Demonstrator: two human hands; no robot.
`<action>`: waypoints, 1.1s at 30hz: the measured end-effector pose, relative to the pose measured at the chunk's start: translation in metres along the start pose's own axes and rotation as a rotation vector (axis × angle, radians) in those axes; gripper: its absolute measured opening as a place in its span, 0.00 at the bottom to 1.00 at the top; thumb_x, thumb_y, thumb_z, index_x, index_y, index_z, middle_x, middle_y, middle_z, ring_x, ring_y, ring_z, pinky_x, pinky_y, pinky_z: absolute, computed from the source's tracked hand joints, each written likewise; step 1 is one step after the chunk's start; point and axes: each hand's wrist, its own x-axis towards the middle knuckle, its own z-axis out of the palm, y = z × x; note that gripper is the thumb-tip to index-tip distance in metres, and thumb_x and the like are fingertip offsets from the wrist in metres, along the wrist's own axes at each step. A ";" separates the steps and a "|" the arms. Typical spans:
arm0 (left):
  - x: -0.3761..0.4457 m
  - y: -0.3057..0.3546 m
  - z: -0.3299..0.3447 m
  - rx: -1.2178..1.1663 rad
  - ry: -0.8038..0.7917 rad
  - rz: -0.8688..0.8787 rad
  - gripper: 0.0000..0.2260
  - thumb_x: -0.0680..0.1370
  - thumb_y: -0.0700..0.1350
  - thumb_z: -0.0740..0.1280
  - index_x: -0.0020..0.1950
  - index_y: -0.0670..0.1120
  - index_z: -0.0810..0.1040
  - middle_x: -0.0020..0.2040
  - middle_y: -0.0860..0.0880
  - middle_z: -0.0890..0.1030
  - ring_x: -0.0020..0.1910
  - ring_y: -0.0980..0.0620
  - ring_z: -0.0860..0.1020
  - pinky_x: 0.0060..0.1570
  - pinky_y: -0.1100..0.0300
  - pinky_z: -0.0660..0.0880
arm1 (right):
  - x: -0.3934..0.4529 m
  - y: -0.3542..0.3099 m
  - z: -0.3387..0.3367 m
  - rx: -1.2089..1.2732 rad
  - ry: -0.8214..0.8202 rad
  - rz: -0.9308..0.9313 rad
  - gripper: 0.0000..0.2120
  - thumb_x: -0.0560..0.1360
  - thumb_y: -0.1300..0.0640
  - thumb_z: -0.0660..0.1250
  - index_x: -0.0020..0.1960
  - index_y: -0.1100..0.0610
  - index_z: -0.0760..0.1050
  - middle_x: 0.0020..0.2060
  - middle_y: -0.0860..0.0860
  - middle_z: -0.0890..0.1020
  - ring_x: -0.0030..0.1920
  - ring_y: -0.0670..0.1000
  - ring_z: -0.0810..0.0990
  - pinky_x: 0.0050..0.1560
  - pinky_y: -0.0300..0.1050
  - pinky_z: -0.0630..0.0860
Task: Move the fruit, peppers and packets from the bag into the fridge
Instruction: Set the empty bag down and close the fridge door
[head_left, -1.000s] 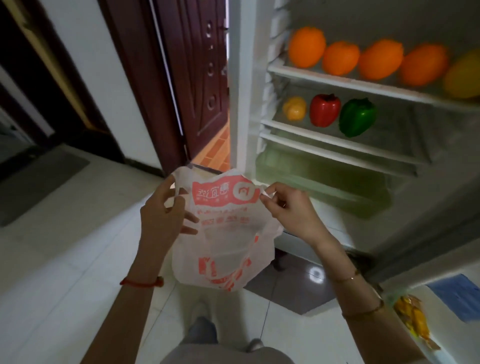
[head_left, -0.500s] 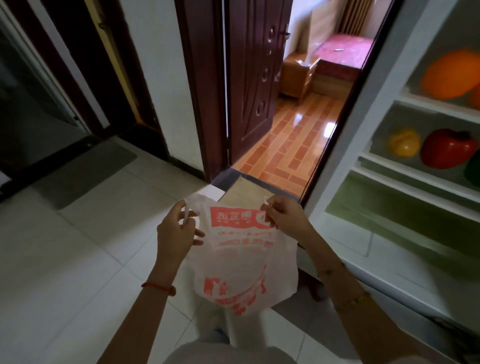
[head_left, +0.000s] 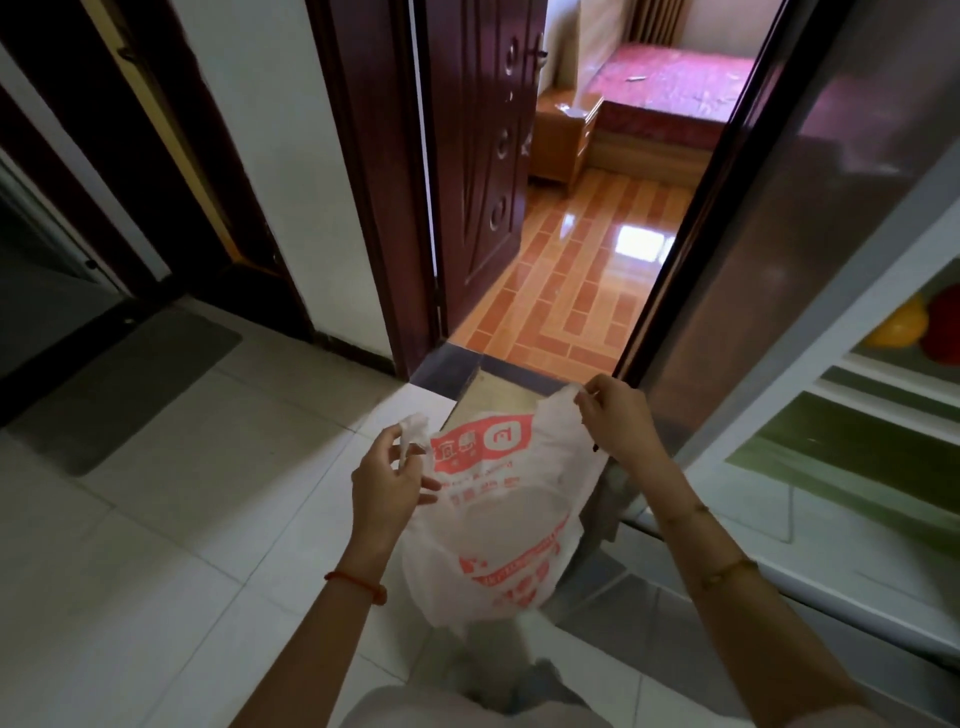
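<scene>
A white plastic bag (head_left: 498, 530) with red print hangs in front of me, limp and flat. My left hand (head_left: 387, 480) pinches its left handle and my right hand (head_left: 613, 421) pinches its right handle, spreading the top. The open fridge (head_left: 810, 415) stands at the right. On one of its shelves, at the frame's right edge, lie a yellow pepper (head_left: 898, 325) and a red pepper (head_left: 945, 330), both cut off by the edge. A green drawer (head_left: 852, 447) sits under the shelf.
Straight ahead a dark wooden door (head_left: 483, 156) stands open onto a room with an orange tiled floor (head_left: 576, 280) and a bed. A grey mat (head_left: 130, 384) lies on the pale floor tiles at the left. My feet show below the bag.
My view has swung left and away from the fridge, so the oranges and green pepper have left the frame. Both hands have kept hold of the bag handles.
</scene>
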 end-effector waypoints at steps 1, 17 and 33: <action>0.005 -0.001 0.005 -0.021 -0.001 -0.017 0.13 0.81 0.43 0.64 0.65 0.45 0.73 0.54 0.45 0.81 0.33 0.49 0.84 0.38 0.50 0.84 | 0.007 0.003 0.003 -0.046 0.007 0.017 0.09 0.80 0.58 0.59 0.46 0.62 0.75 0.38 0.55 0.81 0.36 0.55 0.77 0.39 0.49 0.75; 0.082 -0.041 0.127 -0.308 -0.218 -0.556 0.07 0.77 0.41 0.69 0.54 0.40 0.79 0.49 0.44 0.82 0.49 0.48 0.81 0.40 0.57 0.76 | 0.104 0.067 0.088 -0.157 -0.085 0.336 0.16 0.76 0.63 0.64 0.63 0.59 0.71 0.57 0.57 0.79 0.58 0.59 0.76 0.61 0.57 0.76; 0.102 -0.054 0.163 -0.091 -0.543 -0.528 0.15 0.82 0.44 0.60 0.68 0.45 0.73 0.64 0.44 0.75 0.61 0.44 0.72 0.60 0.49 0.70 | 0.123 0.091 0.100 0.078 -0.183 0.438 0.27 0.77 0.62 0.62 0.74 0.57 0.62 0.71 0.57 0.66 0.70 0.59 0.66 0.70 0.60 0.68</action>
